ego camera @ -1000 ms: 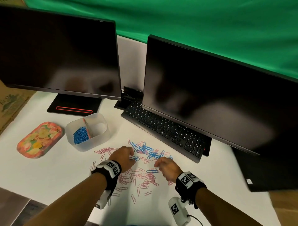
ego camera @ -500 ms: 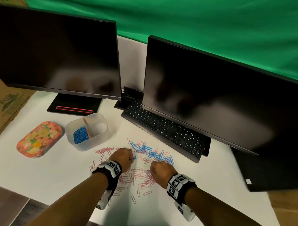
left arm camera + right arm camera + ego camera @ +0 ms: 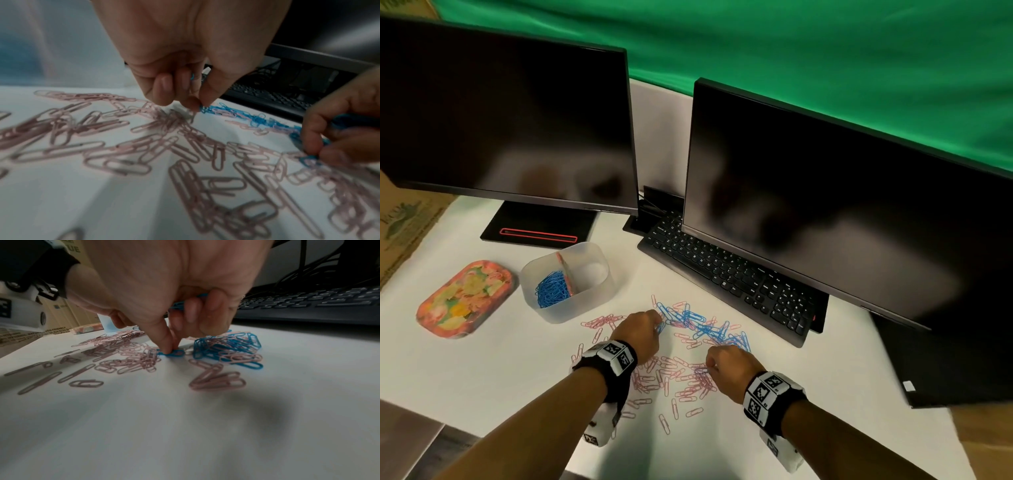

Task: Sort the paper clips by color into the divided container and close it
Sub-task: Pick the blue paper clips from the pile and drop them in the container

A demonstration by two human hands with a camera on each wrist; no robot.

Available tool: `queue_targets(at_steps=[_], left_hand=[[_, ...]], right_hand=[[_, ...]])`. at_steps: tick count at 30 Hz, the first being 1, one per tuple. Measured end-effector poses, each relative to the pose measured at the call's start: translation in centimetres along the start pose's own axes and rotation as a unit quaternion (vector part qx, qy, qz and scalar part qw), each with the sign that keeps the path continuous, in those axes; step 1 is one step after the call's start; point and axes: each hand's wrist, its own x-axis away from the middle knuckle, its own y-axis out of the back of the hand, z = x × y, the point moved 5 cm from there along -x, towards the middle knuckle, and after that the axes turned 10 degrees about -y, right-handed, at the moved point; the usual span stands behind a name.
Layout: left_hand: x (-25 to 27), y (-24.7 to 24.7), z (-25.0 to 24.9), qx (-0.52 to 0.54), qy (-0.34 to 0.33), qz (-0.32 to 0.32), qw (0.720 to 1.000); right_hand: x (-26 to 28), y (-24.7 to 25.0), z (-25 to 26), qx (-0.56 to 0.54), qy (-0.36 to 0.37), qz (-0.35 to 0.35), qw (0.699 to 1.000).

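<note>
Pink paper clips (image 3: 671, 373) and blue paper clips (image 3: 698, 318) lie scattered on the white table. The clear divided container (image 3: 566, 281) stands open at the left, with blue clips (image 3: 551, 291) in its left compartment. My left hand (image 3: 643, 329) (image 3: 197, 104) has its fingers curled, holds blue clips and pinches at a blue clip at the pile's edge. My right hand (image 3: 726, 363) (image 3: 170, 348) keeps several blue clips (image 3: 180, 305) in its curled fingers, and its thumb and forefinger pinch one more blue clip (image 3: 174, 352) on the table.
The floral lid (image 3: 464, 298) lies left of the container. A black keyboard (image 3: 726, 274) and two dark monitors (image 3: 825, 205) stand behind the clips. A cardboard box (image 3: 404, 226) is at the far left.
My right hand has drawn back toward me and to the left, from the blue clips onto the edge of the pink pile. My left hand has stayed almost still.
</note>
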Motion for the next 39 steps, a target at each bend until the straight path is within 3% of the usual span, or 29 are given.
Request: queue_targets(at_steps=[7, 14, 18, 22, 24, 28, 34, 39], left_hand=[[0.4, 0.3, 0.7, 0.207, 0.062, -0.017, 0.976], [0.7, 0.7, 0.7, 0.411, 0.117, -0.027, 0.904], [0.9, 0.8, 0.5, 0.507, 0.138, -0.043, 0.850], [0.8, 0.5, -0.3, 0.598, 0.139, -0.021, 0.789], [1.0, 0.4, -0.9, 0.619, 0.138, -0.001, 0.773], [1.4, -0.2, -1.4, 0.608, 0.141, 0.031, 0.781], [2.0, -0.8, -2.4, 0.588, 0.139, 0.060, 0.794], [2.4, -0.9, -2.8, 0.545, 0.124, 0.069, 0.826]], right_hand=[[0.7, -0.5, -0.4, 0.023, 0.022, -0.011, 0.999], [0.9, -0.9, -0.7, 0.095, 0.025, -0.016, 0.995], [0.8, -0.7, -1.0, 0.071, -0.006, -0.008, 0.997], [1.2, -0.6, -0.9, 0.083, -0.011, -0.011, 0.996], [1.3, -0.4, -0.9, 0.086, -0.010, -0.016, 0.996], [1.7, 0.6, -0.7, 0.036, -0.013, -0.029, 0.999], [1.4, 3.6, 0.5, -0.183, -0.031, -0.074, 0.980], [0.0, 4.3, 0.8, -0.135, -0.064, -0.084, 0.985]])
